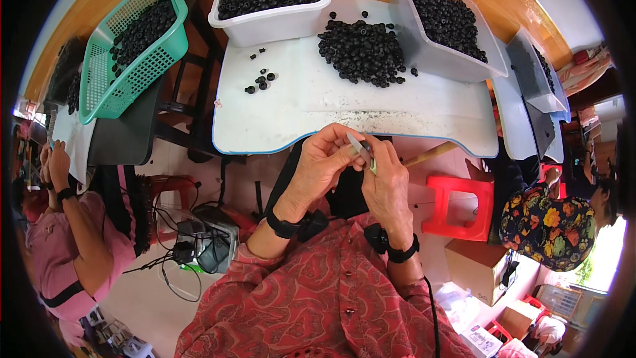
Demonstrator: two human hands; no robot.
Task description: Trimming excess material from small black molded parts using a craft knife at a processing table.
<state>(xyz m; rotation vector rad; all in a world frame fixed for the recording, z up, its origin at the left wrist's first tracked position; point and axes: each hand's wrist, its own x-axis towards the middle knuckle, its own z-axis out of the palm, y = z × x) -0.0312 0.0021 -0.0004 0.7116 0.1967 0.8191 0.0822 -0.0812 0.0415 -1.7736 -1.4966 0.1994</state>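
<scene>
Close together in front of my chest, both hands are held just off the near edge of the white table [265, 116]. My right hand [387, 182] is closed round a small knife [358, 146] with a pale blade and a light green handle end. Its blade points up toward the fingers of my left hand [319, 169]. Those fingers are pinched together on a small black part, mostly hidden behind the blade and fingertips. A heap of similar small black parts [363, 53] lies on the table beyond, with several loose ones [262, 83] to the left.
A white tub [271, 21] and a translucent bin [440, 53], both with black parts, stand at the back. On the left is a green basket [142, 69]. A red stool [459, 209] and a cardboard box [480, 268] are at right. People sit on both sides; cables [179, 252] hang left.
</scene>
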